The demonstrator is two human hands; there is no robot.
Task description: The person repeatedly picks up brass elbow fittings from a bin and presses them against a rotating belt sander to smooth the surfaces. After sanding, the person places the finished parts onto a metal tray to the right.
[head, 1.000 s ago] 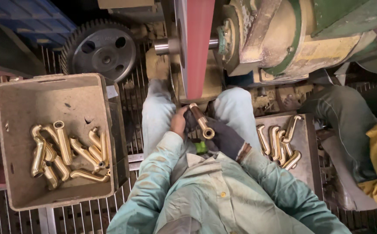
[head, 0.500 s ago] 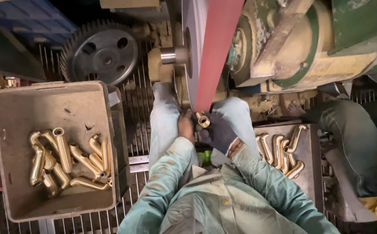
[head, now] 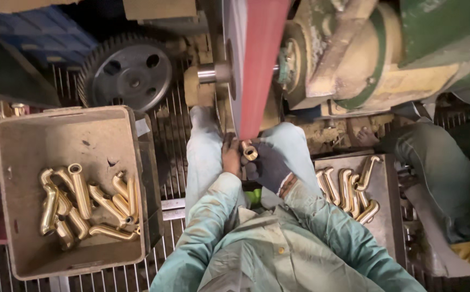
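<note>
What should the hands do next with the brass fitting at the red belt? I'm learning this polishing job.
Probably turn the brass fitting slightly against the red belt: both the left hand and gloved right hand grip it at the belt's lower end, so only one face meets it.

I hold a brass fitting [head: 249, 151] against the lower end of the red belt [head: 262, 65], my bare left hand [head: 230, 158] and my dark-gloved right hand [head: 268, 166] both closed on it over my knees. At nine o'clock of my hands a grey bin [head: 13, 140] holds a heap of brass pipes [head: 83, 208], and at three o'clock a tray [head: 387, 216] holds more bent pipes [head: 351, 190]. A toothed gear [head: 128, 73] lies at eleven o'clock, and another person's leg [head: 435, 167] is beyond the tray.
</note>
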